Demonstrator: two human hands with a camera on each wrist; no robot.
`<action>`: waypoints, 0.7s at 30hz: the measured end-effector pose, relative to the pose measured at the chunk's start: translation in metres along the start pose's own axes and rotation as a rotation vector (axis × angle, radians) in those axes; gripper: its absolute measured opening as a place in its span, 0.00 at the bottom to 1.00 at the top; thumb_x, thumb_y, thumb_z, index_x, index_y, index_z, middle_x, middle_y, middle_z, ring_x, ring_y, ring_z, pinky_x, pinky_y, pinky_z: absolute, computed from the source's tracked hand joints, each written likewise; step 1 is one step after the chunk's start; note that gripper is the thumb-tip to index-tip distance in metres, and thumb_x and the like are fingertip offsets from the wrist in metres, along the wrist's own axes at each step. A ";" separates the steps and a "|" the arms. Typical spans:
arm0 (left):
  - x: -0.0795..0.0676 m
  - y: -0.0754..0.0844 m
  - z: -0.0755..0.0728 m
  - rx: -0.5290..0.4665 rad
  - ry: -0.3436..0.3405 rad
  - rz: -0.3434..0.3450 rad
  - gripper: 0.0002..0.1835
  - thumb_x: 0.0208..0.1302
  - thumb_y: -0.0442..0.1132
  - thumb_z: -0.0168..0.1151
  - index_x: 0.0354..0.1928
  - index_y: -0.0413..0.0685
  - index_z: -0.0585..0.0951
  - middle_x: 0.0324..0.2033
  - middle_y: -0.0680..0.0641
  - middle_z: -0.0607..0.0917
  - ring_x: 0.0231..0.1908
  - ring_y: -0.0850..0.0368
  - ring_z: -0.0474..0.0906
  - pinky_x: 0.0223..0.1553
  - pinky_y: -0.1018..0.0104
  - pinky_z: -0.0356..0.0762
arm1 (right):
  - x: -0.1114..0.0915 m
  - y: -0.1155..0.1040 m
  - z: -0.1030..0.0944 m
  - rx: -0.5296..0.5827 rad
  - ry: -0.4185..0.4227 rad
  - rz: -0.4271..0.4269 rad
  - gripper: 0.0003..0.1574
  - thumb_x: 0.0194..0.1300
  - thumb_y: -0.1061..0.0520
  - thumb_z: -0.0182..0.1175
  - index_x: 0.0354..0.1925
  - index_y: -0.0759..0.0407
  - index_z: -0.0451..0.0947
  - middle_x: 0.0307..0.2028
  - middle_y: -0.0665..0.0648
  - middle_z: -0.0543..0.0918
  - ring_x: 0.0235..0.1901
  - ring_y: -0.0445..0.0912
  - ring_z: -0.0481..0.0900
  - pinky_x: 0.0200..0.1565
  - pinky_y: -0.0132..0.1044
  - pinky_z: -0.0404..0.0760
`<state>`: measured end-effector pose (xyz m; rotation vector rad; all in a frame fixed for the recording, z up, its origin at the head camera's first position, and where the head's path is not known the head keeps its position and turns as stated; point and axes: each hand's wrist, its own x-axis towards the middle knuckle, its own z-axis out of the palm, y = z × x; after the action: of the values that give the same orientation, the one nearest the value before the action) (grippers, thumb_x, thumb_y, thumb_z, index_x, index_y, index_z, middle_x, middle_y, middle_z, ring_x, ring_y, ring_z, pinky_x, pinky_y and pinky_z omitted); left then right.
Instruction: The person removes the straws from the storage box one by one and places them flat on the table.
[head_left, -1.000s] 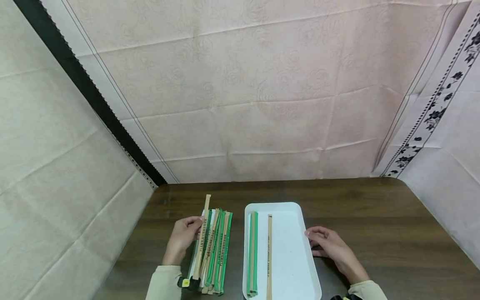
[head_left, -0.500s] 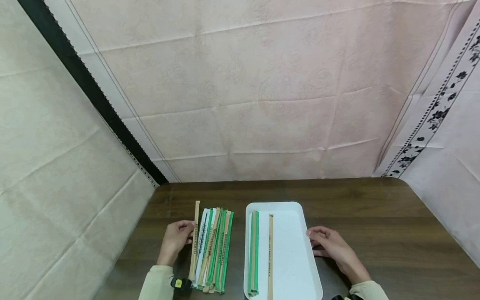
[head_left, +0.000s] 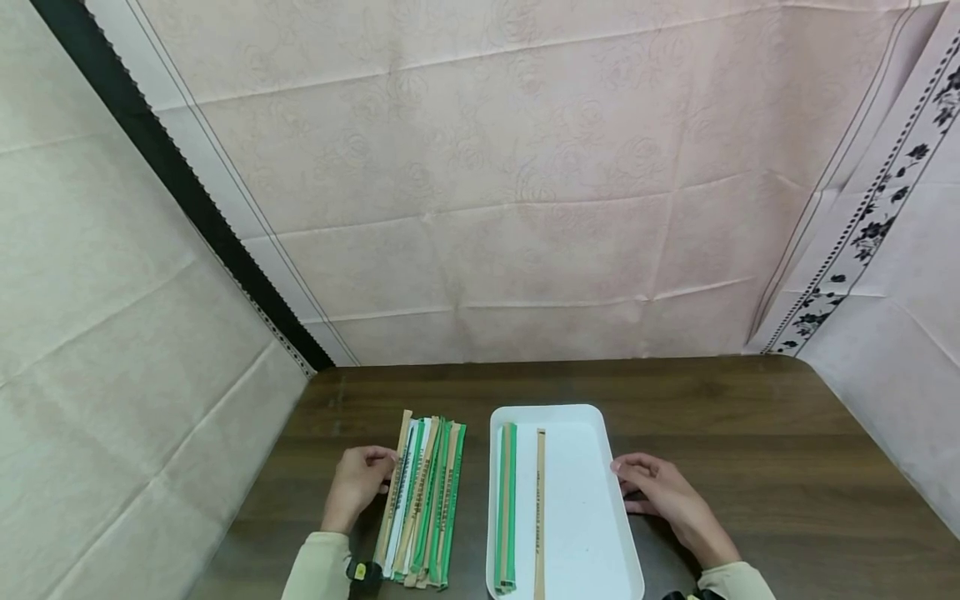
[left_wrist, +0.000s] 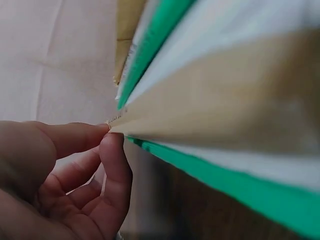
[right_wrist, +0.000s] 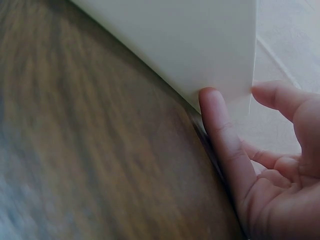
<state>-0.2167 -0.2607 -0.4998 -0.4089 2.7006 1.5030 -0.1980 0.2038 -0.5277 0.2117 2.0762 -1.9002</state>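
Note:
My left hand pinches a long, slim tan paper packet along its left edge. That packet lies slantwise at the left side of a bunch of green, white and tan packets, some with printed text. In the left wrist view, thumb and finger of my left hand meet at the tan packet, with green and white ones around it. My right hand grips the right rim of a white tray. Up close, the right hand's thumb presses the tray's outer wall.
Inside the tray, green and tan packets lie together along the left side, and a single tan packet lies apart from them. Brown wooden tabletop surrounds everything. Pale cloth hangs behind and at both sides.
The left hand has drawn the tan packet from over the bunch out to the left, then brought it back right against the bunch's left side. The right hand stays at the tray rim.

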 end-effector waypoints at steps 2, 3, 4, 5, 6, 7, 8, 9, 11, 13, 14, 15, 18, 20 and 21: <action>0.000 -0.001 0.001 0.034 0.007 0.005 0.10 0.76 0.35 0.61 0.46 0.39 0.90 0.34 0.45 0.89 0.31 0.56 0.84 0.31 0.61 0.86 | 0.000 0.000 0.000 -0.002 0.002 0.001 0.32 0.77 0.47 0.63 0.64 0.71 0.74 0.44 0.58 0.86 0.42 0.49 0.85 0.44 0.43 0.89; -0.001 -0.001 0.002 0.049 0.010 0.011 0.10 0.75 0.35 0.62 0.45 0.40 0.90 0.34 0.46 0.89 0.30 0.56 0.84 0.31 0.61 0.86 | 0.000 0.000 0.000 -0.004 0.003 0.001 0.32 0.77 0.47 0.63 0.64 0.71 0.75 0.44 0.58 0.86 0.42 0.49 0.85 0.44 0.43 0.89; -0.001 -0.001 0.002 0.062 0.013 0.016 0.09 0.75 0.36 0.63 0.44 0.41 0.90 0.34 0.46 0.89 0.30 0.56 0.84 0.31 0.61 0.86 | 0.000 0.000 0.000 -0.005 0.004 0.002 0.32 0.77 0.47 0.63 0.63 0.71 0.75 0.44 0.58 0.86 0.42 0.49 0.85 0.44 0.43 0.89; -0.001 -0.001 0.002 0.074 0.015 0.023 0.08 0.75 0.37 0.64 0.44 0.42 0.91 0.34 0.47 0.89 0.29 0.56 0.84 0.31 0.60 0.86 | 0.000 0.000 0.000 -0.004 0.004 0.002 0.31 0.77 0.47 0.63 0.63 0.71 0.75 0.44 0.58 0.86 0.42 0.49 0.85 0.44 0.43 0.89; -0.002 -0.002 0.002 0.087 0.019 0.032 0.08 0.74 0.37 0.65 0.43 0.43 0.91 0.34 0.47 0.90 0.29 0.56 0.84 0.30 0.60 0.86 | 0.000 0.000 0.000 -0.004 0.004 0.002 0.31 0.77 0.47 0.63 0.63 0.71 0.75 0.44 0.58 0.86 0.42 0.49 0.85 0.44 0.43 0.89; -0.002 -0.002 0.002 0.097 0.023 0.039 0.08 0.74 0.37 0.66 0.43 0.43 0.91 0.34 0.47 0.90 0.29 0.56 0.85 0.30 0.60 0.86 | 0.000 0.000 0.000 -0.003 0.005 0.002 0.31 0.77 0.47 0.63 0.63 0.71 0.74 0.44 0.58 0.86 0.42 0.49 0.85 0.44 0.43 0.89; -0.003 -0.001 0.001 0.103 0.025 0.048 0.07 0.74 0.37 0.66 0.43 0.42 0.91 0.34 0.47 0.90 0.29 0.56 0.85 0.30 0.60 0.86 | 0.000 0.000 0.000 -0.002 0.004 0.001 0.32 0.77 0.47 0.63 0.64 0.71 0.74 0.44 0.58 0.86 0.42 0.49 0.85 0.44 0.43 0.89; -0.003 0.000 0.000 0.107 0.030 0.050 0.07 0.74 0.37 0.67 0.43 0.42 0.91 0.34 0.47 0.90 0.29 0.55 0.85 0.29 0.61 0.86 | 0.000 0.000 0.000 -0.001 0.003 0.002 0.32 0.77 0.47 0.63 0.64 0.71 0.74 0.44 0.58 0.86 0.42 0.49 0.85 0.44 0.43 0.89; -0.004 0.003 -0.002 0.119 0.042 0.058 0.08 0.74 0.37 0.67 0.44 0.41 0.90 0.34 0.46 0.90 0.29 0.55 0.85 0.29 0.62 0.86 | 0.000 0.000 0.000 0.000 0.000 0.004 0.32 0.77 0.47 0.63 0.64 0.71 0.74 0.44 0.58 0.86 0.42 0.49 0.85 0.44 0.43 0.89; -0.006 0.008 -0.006 0.128 0.055 0.074 0.08 0.74 0.37 0.66 0.45 0.40 0.90 0.34 0.45 0.90 0.29 0.53 0.86 0.28 0.63 0.85 | 0.000 -0.001 0.001 0.000 0.000 0.006 0.32 0.77 0.47 0.63 0.64 0.71 0.74 0.44 0.58 0.86 0.42 0.48 0.85 0.44 0.43 0.89; -0.007 0.012 -0.007 0.129 0.058 0.082 0.09 0.74 0.37 0.66 0.45 0.40 0.90 0.34 0.45 0.90 0.29 0.53 0.86 0.28 0.63 0.85 | 0.000 -0.001 0.001 0.000 0.000 0.006 0.32 0.77 0.47 0.63 0.64 0.71 0.74 0.44 0.58 0.87 0.42 0.48 0.85 0.44 0.43 0.89; -0.008 0.016 -0.008 0.127 0.059 0.085 0.09 0.75 0.38 0.65 0.46 0.40 0.90 0.34 0.45 0.90 0.29 0.52 0.86 0.28 0.64 0.84 | 0.000 -0.001 0.001 -0.001 0.001 0.007 0.32 0.77 0.47 0.63 0.64 0.71 0.74 0.44 0.58 0.86 0.42 0.48 0.85 0.44 0.43 0.89; -0.014 0.030 -0.009 0.087 0.037 0.108 0.11 0.76 0.39 0.64 0.49 0.39 0.88 0.36 0.42 0.89 0.32 0.51 0.87 0.31 0.62 0.87 | 0.001 -0.001 0.000 -0.003 0.004 0.005 0.32 0.77 0.48 0.63 0.64 0.72 0.74 0.44 0.58 0.86 0.42 0.48 0.85 0.44 0.43 0.89; -0.019 0.039 -0.006 0.014 0.009 0.112 0.12 0.77 0.38 0.63 0.51 0.36 0.87 0.38 0.40 0.89 0.35 0.49 0.87 0.34 0.61 0.88 | 0.001 0.000 0.000 -0.002 0.006 0.007 0.32 0.77 0.48 0.63 0.64 0.72 0.74 0.44 0.58 0.86 0.42 0.48 0.85 0.44 0.43 0.89; -0.022 0.044 -0.004 -0.032 -0.009 0.113 0.13 0.77 0.36 0.62 0.53 0.35 0.86 0.40 0.38 0.88 0.36 0.48 0.87 0.36 0.60 0.88 | 0.001 0.000 0.001 -0.001 0.006 0.009 0.31 0.77 0.48 0.63 0.64 0.71 0.74 0.43 0.58 0.86 0.42 0.48 0.85 0.44 0.43 0.89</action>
<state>-0.2057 -0.2374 -0.4579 -0.2541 2.7387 1.5729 -0.1986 0.2032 -0.5280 0.2265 2.0763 -1.8958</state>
